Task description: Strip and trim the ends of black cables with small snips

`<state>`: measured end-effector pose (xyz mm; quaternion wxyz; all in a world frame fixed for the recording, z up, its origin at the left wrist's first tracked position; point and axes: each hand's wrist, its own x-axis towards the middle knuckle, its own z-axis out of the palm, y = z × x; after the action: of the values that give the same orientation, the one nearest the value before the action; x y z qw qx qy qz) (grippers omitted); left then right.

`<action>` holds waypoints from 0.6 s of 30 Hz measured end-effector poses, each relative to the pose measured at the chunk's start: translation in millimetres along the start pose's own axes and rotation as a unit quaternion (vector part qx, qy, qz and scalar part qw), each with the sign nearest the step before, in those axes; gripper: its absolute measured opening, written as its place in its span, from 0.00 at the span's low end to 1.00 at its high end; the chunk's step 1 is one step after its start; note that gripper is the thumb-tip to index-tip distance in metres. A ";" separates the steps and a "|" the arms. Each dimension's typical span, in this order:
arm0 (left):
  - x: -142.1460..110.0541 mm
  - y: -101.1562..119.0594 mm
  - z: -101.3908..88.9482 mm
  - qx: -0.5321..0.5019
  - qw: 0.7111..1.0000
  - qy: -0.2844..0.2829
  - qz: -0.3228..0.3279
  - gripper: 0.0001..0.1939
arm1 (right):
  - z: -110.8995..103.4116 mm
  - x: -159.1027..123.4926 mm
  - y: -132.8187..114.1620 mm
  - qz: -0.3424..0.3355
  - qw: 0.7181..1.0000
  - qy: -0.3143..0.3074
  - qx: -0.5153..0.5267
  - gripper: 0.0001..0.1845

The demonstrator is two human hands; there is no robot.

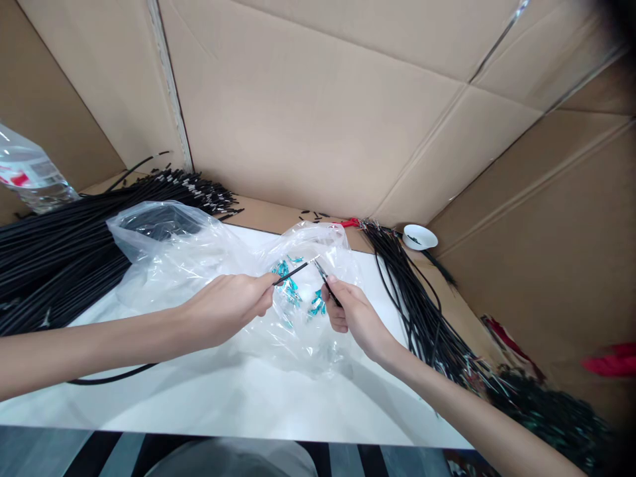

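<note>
My left hand [233, 306] is closed in a pinch on a black cable [292, 272] whose bare metal tip points up and right. My right hand [352, 311] is closed on a thin dark tool or second cable end [324, 275], its tip meeting the first cable's tip. Both hands hover over a clear plastic bag [209, 255] that holds several small teal connectors [291, 286]. The bag lies on a white tabletop [238, 397].
A large bundle of black cables [54, 255] lies on the left, a smaller bundle [417, 298] on the right. A small white bowl [420, 236] sits at the back right. A plastic bottle [30, 175] stands far left. Cardboard walls [322, 99] enclose the area.
</note>
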<state>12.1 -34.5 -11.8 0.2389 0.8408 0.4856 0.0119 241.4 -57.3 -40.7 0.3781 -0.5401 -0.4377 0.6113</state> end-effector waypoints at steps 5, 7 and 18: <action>-1.1 1.7 -2.5 0.000 1.000 0.000 -0.005 0.18 | -0.7 -0.5 0.0 0.006 1.000 -0.005 -0.012 0.33; -0.1 2.6 -2.9 0.001 1.000 0.000 -0.004 0.18 | 1.2 -0.2 -0.7 -0.002 1.000 -0.008 -0.015 0.32; -4.0 0.6 -1.7 -0.086 0.995 0.004 0.054 0.16 | -2.6 10.1 -6.0 0.005 0.998 -0.063 0.030 0.26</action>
<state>10.0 -37.4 -9.2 0.3072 0.8422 0.4375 0.0699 242.5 -45.6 -38.5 0.3630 -0.4909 -0.4396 0.6588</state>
